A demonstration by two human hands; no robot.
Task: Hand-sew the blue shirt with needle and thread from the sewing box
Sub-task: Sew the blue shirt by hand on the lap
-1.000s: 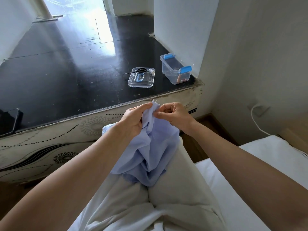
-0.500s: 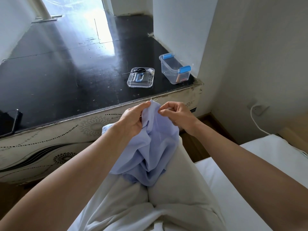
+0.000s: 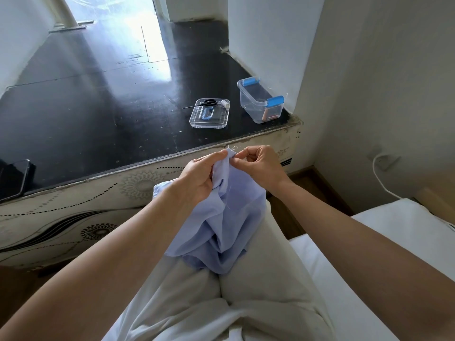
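Blue shirt (image 3: 221, 217) is seen at frame ctr, thin soft woven fabric, bunched in deep folds and draped over the lap on pale, lightly creased trousers (image 3: 258, 279). Its top fold is held up by both hands, just below the platform edge.

L hand (image 3: 197, 178): fingers curled round the raised fold, fabric gripped betw thumb + fingers. R hand (image 3: 261, 166): thumb + forefinger pinched together at the fold's edge on a thin white thread (image 3: 234, 148), which loops up above the fabric; other fingers are curled. Needle can't be made out, too small.

Sewing box (image 3: 258, 102), clear rigid plastic, rectangular w/ blue clips, is set upper right of ctr on a glossy black platform (image 3: 98, 107), close to the white wall corner. Its flat clear lid (image 3: 209, 116) is laid just left of it, apart from it, w/ black-handled scissors (image 3: 206, 103) + a white spool (image 3: 224, 103) on its far rim.

Platform front edge is chipped, w/ a patterned cream panel below. A dark phone (image 3: 14, 178) is seen at the left edge. Wide bare black surface is left betw phone + lid. White mattress (image 3: 369, 242) is at lower right, and a white cable (image 3: 379, 178) on the wall at right.
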